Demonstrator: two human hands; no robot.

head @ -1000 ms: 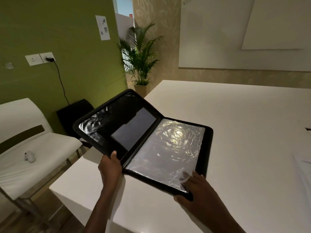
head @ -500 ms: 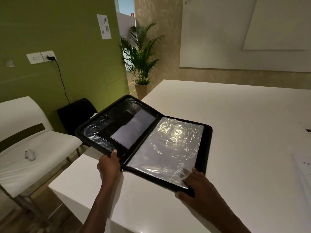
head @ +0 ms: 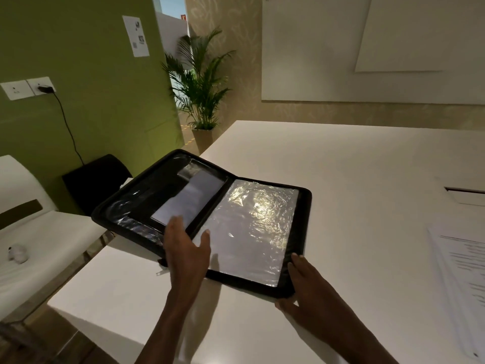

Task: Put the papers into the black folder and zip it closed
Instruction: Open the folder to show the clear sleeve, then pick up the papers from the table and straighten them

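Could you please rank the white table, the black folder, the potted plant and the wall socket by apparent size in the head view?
1. white table
2. black folder
3. potted plant, though distance shrinks it
4. wall socket

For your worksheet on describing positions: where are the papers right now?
In the head view, the papers lie on the white table at the far right edge, apart from the open black folder, beyond the right hand.

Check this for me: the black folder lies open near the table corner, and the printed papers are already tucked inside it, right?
Not quite. The black folder does lie open near the table corner, but the head view shows the printed papers still outside it, on the table at the right edge.
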